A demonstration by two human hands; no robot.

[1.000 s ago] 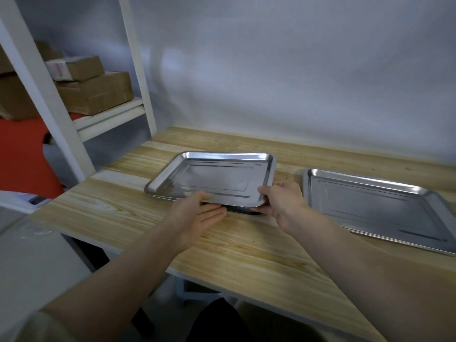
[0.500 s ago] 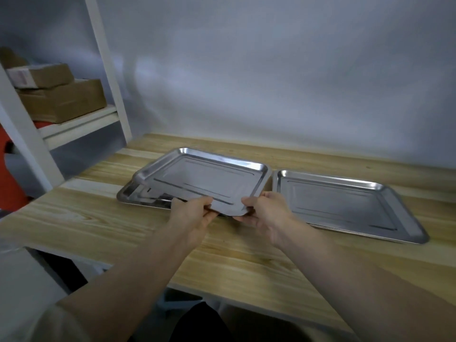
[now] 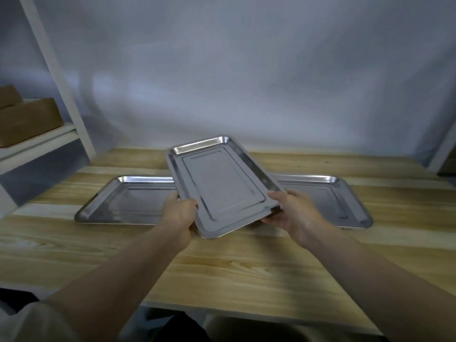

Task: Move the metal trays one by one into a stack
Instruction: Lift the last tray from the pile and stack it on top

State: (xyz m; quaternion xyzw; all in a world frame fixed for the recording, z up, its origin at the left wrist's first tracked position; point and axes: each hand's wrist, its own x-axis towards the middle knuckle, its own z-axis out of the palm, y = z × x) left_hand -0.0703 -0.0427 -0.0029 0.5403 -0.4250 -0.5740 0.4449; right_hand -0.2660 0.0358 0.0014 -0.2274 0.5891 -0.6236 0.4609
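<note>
I hold a metal tray (image 3: 222, 183) in the air above the middle of the wooden table (image 3: 222, 267), tilted with its far end raised. My left hand (image 3: 179, 213) grips its near left edge and my right hand (image 3: 288, 213) grips its near right corner. Below it on the left, a second metal tray (image 3: 128, 201) lies flat on the table. On the right lies a third metal tray (image 3: 328, 201), partly hidden behind the lifted tray and my right hand.
A white shelf frame (image 3: 56, 77) stands at the left with cardboard boxes (image 3: 27, 119) on its shelf. A grey backdrop (image 3: 246, 70) hangs close behind the table. Another white post (image 3: 441, 149) stands at the far right.
I have lifted the top tray off the left tray, raised it and turned it lengthwise toward the middle. The camera has swung to the right.
</note>
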